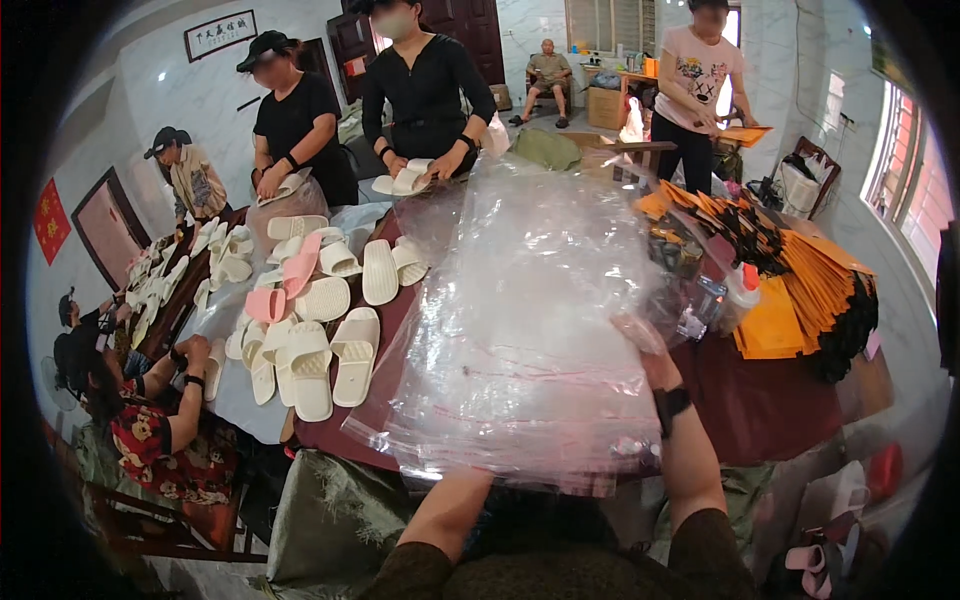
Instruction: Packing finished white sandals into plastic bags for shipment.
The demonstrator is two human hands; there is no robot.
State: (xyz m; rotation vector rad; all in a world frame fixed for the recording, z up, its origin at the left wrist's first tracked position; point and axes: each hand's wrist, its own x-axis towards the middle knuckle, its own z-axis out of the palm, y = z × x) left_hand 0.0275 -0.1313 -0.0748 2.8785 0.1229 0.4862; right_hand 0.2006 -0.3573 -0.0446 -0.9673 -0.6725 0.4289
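Right hand (652, 360) clamped on the right edge of clear, red-lined plastic bagging (540, 300), which spreads leftward from it. Left hand hidden beneath the plastic, grip cannot be told. Left of both hands: cream, textured open-toed slippers (310, 370). Right of right hand: flat orange packets (775, 320), piled on dark red tabletop (755, 410).

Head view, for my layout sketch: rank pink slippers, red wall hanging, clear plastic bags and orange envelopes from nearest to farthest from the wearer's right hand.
1. Clear plastic bags: touching the right hand.
2. Orange envelopes: table's right side.
3. Pink slippers: table's left side.
4. Red wall hanging: far-left wall.
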